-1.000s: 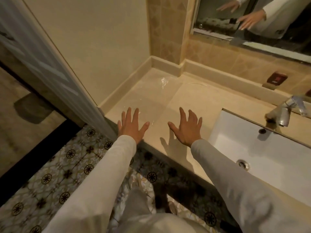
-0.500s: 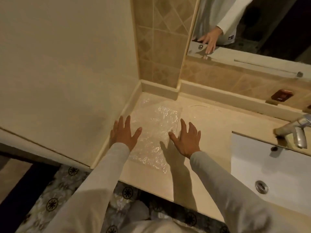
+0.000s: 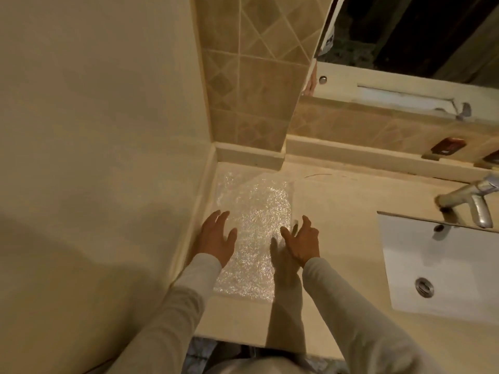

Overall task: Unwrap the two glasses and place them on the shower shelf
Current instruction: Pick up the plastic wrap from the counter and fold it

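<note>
The left hand point(image 3: 216, 240) is palm down with its fingers straight and a little apart, holding nothing, over the left edge of a clear sheet of bubble wrap point(image 3: 253, 209). The right hand point(image 3: 301, 242) is across from it at the sheet's right edge, thumb out and fingers loosely bent downward, gripping nothing; whether either hand actually touches the wrap is hard to tell. Both arms are in pale long sleeves point(image 3: 175, 306). The wrap lies flat and spread out on the beige countertop point(image 3: 337, 211), tucked into the corner beside the plain side wall point(image 3: 108, 130) and below a tiled pillar point(image 3: 256, 90). No glass can be made out on or under it. To the right, well apart from the hands, a white basin point(image 3: 445, 265) is set into the counter with a metal tap point(image 3: 469, 201) over its far edge. A small red-brown block point(image 3: 448, 145) sits on the ledge behind, under the mirror point(image 3: 418, 36).
</note>
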